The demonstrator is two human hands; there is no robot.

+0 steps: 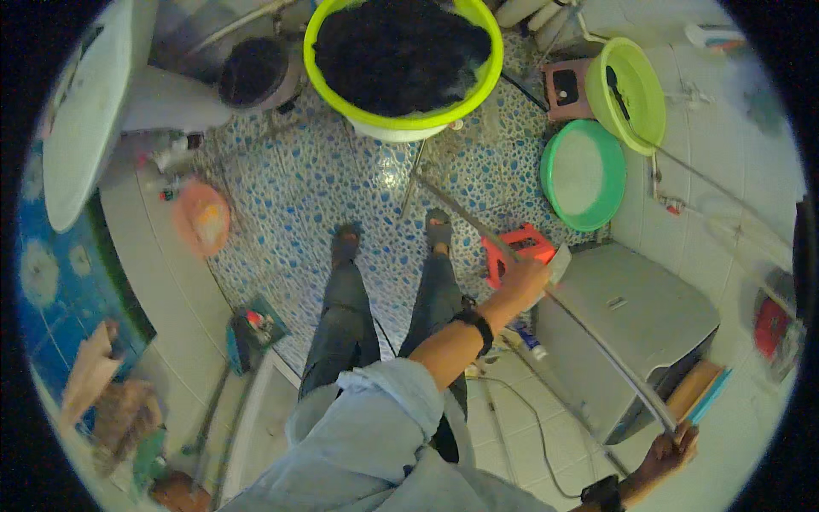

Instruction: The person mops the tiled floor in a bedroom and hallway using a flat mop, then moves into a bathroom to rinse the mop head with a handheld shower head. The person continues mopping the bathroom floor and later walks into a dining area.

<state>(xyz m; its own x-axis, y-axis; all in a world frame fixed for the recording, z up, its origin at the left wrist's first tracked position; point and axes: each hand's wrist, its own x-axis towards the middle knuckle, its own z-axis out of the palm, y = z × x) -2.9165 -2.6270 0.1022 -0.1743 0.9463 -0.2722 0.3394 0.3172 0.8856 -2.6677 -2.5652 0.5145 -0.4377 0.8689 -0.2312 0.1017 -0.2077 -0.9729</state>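
Observation:
A long-handled floor squeegee slants across the view, its narrow crossbar resting on the pebble-patterned floor ahead of my feet. My left hand, with a black band at its wrist, grips the handle midway. Close beside those fingers shows a pale flat piece; whether it is held too I cannot tell. Lower right, my right hand closes around the handle's upper end, a dark watch on that wrist. Under the left hand stands a red plastic stool, partly covered by the hand and handle.
A yellow-green basin heaped with dark fabric stands ahead. On the right are a green basin, a lime basin, a pink stool and a grey box. Leftward are a washbasin and an orange bag.

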